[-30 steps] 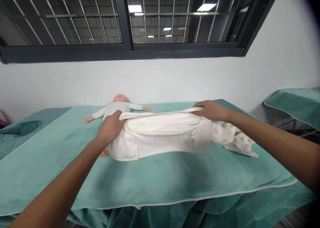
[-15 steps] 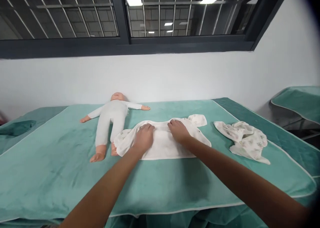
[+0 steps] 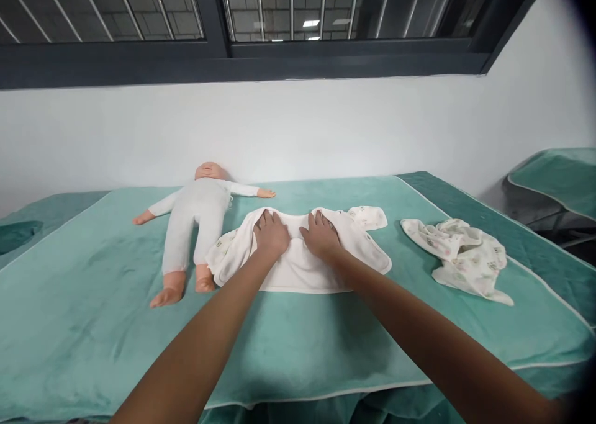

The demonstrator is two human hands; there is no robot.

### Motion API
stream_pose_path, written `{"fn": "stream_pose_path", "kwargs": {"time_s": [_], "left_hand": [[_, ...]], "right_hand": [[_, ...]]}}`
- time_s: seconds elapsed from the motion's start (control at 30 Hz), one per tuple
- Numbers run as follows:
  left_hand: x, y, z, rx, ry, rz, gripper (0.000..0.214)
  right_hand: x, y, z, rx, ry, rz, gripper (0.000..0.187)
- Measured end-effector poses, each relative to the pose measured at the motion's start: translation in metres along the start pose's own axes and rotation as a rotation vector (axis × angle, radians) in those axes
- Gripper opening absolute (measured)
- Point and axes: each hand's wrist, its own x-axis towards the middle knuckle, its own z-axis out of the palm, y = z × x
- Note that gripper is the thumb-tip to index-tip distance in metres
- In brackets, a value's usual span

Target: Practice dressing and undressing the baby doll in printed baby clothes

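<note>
A white baby top [image 3: 298,272] with small prints on its sleeves lies spread on the green cover, its flaps turned out to both sides. My left hand [image 3: 272,233] rests on its upper left part, fingers spread at the edge of a flap. On the upper right part lies my right hand [image 3: 320,234], its fingers also apart and partly at a fold. Both palms face down and touch the cloth. Left of the top, a baby doll [image 3: 198,210] in a white suit lies on its back, one foot close to the sleeve.
A crumpled printed white baby garment [image 3: 465,259] lies to the right. The green cover [image 3: 93,312] spreads over the table, up to a white wall [image 3: 298,132] under a barred window [image 3: 288,58]. Another green-covered surface [image 3: 559,175] stands at far right.
My fingers have spread out and moved closer together at the top's upper edge, and the flaps sit folded differently around them. The view has tilted slightly downward.
</note>
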Motion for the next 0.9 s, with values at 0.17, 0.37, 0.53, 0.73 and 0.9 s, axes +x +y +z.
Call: {"fn": "stream_pose_path", "kwargs": {"time_s": [0.17, 0.37, 0.53, 0.73, 0.9], "left_hand": [[0.007, -0.005, 0.008, -0.073, 0.188, -0.049, 0.065], [0.011, -0.015, 0.021, -0.040, 0.291, 0.051, 0.063], [0.017, -0.020, 0.023, 0.027, 0.345, 0.152, 0.061], [0.025, -0.028, 0.026, -0.052, 0.254, 0.183, 0.044], [-0.003, -0.026, 0.015, -0.086, 0.359, 0.321, 0.036]], "right_hand": [[0.012, 0.012, 0.001, 0.168, 0.206, -0.159, 0.070], [0.029, 0.021, 0.009, 0.261, 0.204, -0.167, 0.069], [0.043, 0.026, 0.013, 0.245, 0.252, -0.165, 0.070], [0.048, 0.025, 0.016, 0.181, 0.150, -0.106, 0.062], [0.029, 0.017, 0.009, 0.149, 0.176, -0.286, 0.051]]}}
